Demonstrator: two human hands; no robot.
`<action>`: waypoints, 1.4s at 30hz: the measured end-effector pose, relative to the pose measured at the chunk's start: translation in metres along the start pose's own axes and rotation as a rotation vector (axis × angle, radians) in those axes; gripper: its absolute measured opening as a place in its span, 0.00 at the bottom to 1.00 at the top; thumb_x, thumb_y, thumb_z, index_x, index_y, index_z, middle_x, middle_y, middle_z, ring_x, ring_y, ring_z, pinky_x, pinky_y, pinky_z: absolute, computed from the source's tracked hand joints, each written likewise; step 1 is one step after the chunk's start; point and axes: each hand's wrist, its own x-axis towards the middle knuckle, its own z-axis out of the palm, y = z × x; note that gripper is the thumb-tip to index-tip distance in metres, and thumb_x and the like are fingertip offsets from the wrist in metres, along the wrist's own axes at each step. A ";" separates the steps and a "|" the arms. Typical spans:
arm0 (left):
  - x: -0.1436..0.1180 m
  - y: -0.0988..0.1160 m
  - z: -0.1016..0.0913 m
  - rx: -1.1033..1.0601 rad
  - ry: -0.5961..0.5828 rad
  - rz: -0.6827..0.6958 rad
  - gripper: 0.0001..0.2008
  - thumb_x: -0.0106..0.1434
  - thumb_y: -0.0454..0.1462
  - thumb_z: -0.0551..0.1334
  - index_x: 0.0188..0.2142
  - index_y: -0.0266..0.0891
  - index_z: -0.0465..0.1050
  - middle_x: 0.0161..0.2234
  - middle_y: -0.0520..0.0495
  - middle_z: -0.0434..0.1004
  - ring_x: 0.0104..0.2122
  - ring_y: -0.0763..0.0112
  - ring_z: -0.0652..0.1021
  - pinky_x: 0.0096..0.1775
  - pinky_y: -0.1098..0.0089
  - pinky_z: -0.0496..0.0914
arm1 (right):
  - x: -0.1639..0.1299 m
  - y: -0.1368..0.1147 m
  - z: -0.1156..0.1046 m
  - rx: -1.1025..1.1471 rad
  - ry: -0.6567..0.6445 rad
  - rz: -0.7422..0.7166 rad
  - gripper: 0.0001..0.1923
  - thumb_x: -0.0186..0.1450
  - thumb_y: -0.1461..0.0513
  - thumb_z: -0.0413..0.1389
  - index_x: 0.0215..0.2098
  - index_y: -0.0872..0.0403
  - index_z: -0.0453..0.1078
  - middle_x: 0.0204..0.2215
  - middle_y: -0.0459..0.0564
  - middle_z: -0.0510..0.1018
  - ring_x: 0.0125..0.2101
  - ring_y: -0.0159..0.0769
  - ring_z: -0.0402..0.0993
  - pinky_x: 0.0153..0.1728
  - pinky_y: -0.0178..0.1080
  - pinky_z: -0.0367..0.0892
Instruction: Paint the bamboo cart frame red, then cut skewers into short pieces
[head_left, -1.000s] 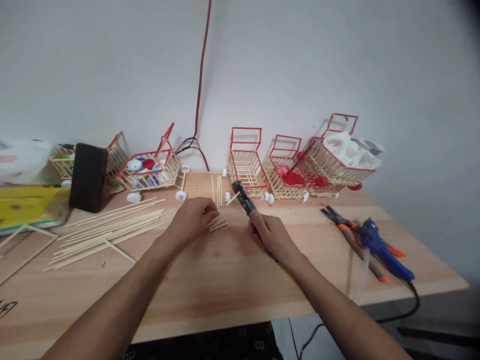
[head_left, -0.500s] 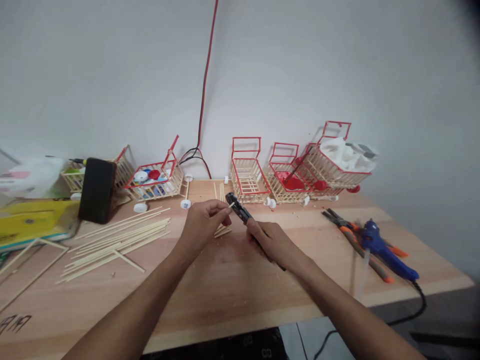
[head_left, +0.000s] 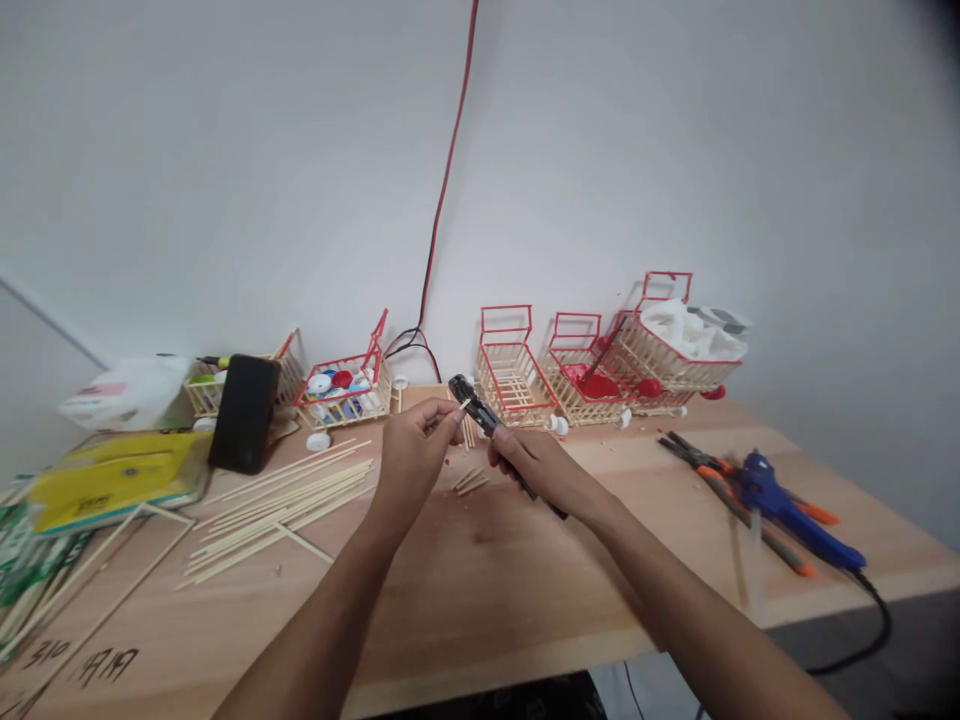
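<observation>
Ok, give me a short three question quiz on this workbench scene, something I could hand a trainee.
1. True or false: the right hand holds the black-handled cutting pliers.
2. Which tool lies at the right end of the light wooden table? A) the blue hot glue gun B) a hammer C) a saw
3. Fill in: the left hand pinches a short thin wooden ____ at the pliers' tip.

Key:
1. True.
2. A. It lies beside the orange-handled pliers.
3. Stick. More long pale wooden sticks lie loose on the table to the left.
</observation>
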 end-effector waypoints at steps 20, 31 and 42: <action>-0.006 0.001 0.003 0.575 0.051 0.261 0.09 0.64 0.35 0.57 0.33 0.38 0.76 0.29 0.47 0.79 0.29 0.69 0.75 0.34 0.71 0.63 | -0.003 0.012 0.004 -0.090 0.067 -0.182 0.27 0.68 0.43 0.37 0.23 0.54 0.54 0.20 0.42 0.58 0.23 0.29 0.55 0.25 0.34 0.46; -0.007 0.005 0.007 0.242 0.026 0.094 0.10 0.62 0.38 0.58 0.26 0.37 0.73 0.22 0.52 0.73 0.23 0.73 0.71 0.29 0.74 0.63 | -0.004 0.016 0.014 0.005 0.126 -0.113 0.30 0.67 0.42 0.35 0.19 0.54 0.53 0.17 0.42 0.57 0.21 0.28 0.54 0.23 0.34 0.47; -0.002 0.002 0.007 -0.018 -0.058 -0.076 0.11 0.60 0.41 0.60 0.26 0.36 0.71 0.17 0.54 0.67 0.18 0.77 0.67 0.23 0.76 0.61 | -0.004 0.015 0.010 0.035 0.011 -0.101 0.31 0.68 0.42 0.35 0.27 0.55 0.65 0.21 0.44 0.66 0.24 0.31 0.62 0.25 0.34 0.52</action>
